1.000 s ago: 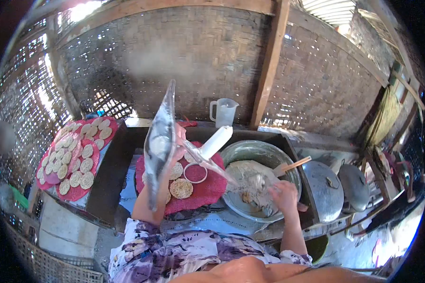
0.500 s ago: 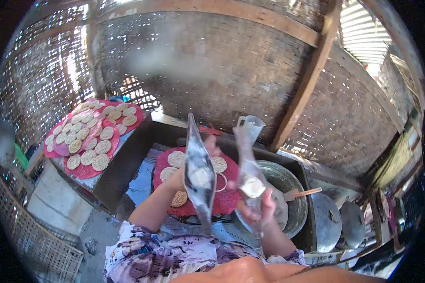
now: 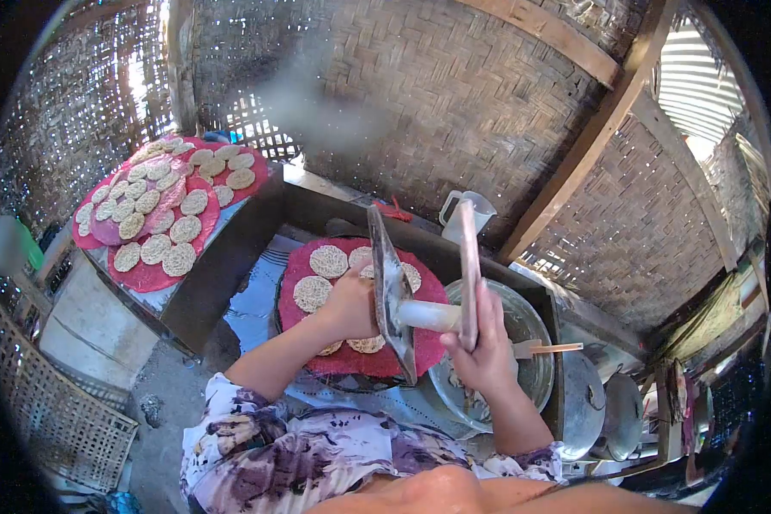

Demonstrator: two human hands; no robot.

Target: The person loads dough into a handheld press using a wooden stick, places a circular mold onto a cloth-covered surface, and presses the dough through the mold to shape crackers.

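Note:
My left hand [image 3: 352, 305] is closed behind a flat plate [image 3: 392, 293] that stands on edge, over a round tray with pink cloth [image 3: 297, 267]. On that cloth lie several round noodle-like discs [image 3: 328, 261]. My right hand [image 3: 486, 353] grips a second plate [image 3: 469, 274], also upright. A white cylinder [image 3: 431, 315] bridges the two plates. Below my right hand is a large metal basin [image 3: 535, 364], partly covered by hand and plate, with a wooden-handled tool [image 3: 557, 348] at its right side.
At the left, more discs lie on pink cloths [image 3: 146, 277]. A clear jug [image 3: 481, 208] stands behind the basin, near a red item [image 3: 394, 210]. Lidded pots [image 3: 581, 394] are at the right. A dark wooden frame [image 3: 223, 287] surrounds the tray.
My right hand has left the basin and taken hold of the second plate. Both plates have come together around the white cylinder, and the view has shifted.

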